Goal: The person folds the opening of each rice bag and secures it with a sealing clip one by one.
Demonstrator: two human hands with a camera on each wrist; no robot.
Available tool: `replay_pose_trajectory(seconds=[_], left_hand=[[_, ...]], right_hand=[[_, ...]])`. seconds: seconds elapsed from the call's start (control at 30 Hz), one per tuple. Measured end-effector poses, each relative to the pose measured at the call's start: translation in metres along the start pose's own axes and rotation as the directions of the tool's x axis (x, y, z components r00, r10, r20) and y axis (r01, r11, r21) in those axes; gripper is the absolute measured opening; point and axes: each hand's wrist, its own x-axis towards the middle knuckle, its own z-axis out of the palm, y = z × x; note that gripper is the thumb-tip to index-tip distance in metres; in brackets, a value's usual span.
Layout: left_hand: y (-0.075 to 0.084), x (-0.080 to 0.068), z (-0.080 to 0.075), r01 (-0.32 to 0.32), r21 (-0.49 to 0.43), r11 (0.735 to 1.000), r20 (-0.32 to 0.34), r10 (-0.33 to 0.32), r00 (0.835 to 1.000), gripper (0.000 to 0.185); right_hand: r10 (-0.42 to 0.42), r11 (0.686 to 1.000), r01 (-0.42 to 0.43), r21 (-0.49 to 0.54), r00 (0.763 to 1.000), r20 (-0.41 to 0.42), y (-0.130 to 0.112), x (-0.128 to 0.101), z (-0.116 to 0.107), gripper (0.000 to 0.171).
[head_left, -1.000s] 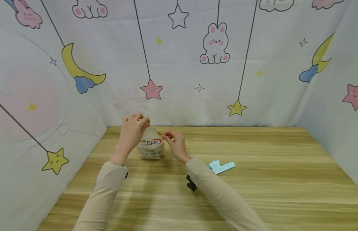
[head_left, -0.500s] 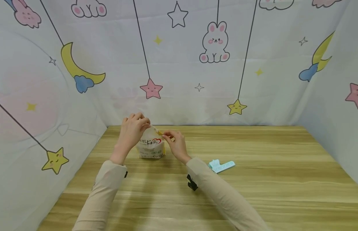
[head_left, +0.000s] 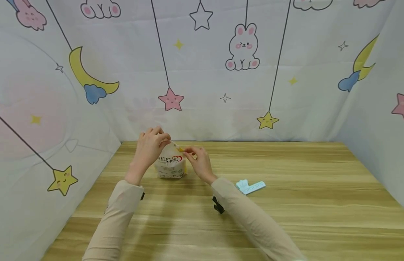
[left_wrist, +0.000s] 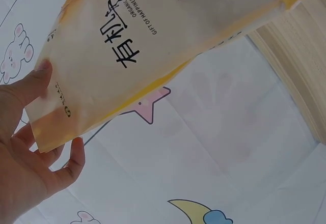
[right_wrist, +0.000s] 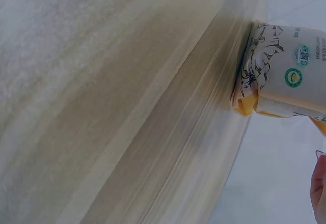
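Observation:
A cream paper bag with black lettering, a red heart and yellow side edges stands upright at the back left of the table. My left hand pinches its top left corner between thumb and fingers; in the left wrist view the thumb lies on the bag's printed front. At the other end of the slanting top edge, my right hand pinches the yellow corner. The right wrist view shows the bag's lower part on the wood, with only a bit of the right hand at the edge.
A light blue clip with a ruler-marked bar lies on the wooden table, right of the bag and partly behind the right sleeve. A white cloth with cartoon stars, moons and rabbits hangs behind the table and at both sides.
Both hands keep their grip on the bag's top corners, almost still. The whole view shifts up very slightly; the clip stays where it lies.

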Motion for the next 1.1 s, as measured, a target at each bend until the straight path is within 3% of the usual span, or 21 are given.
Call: replay_pose_trajectory(seconds=[0.6,1.1], left_hand=[[-0.001,0.0,-0.001,0.002,0.01,1.0,-0.006,-0.002,1.0,0.008],[0.0,0.001,0.0,0.02,0.004,1.0,0.019,-0.02,1.0,0.01]], right_hand=[[-0.001,1.0,0.001,0.014,1.0,0.02,-0.001,0.001,-0.003,0.018],[-0.008,1.0,0.009,-0.004,0.995,0.1,-0.003,-0.005,-0.011,0.024]])
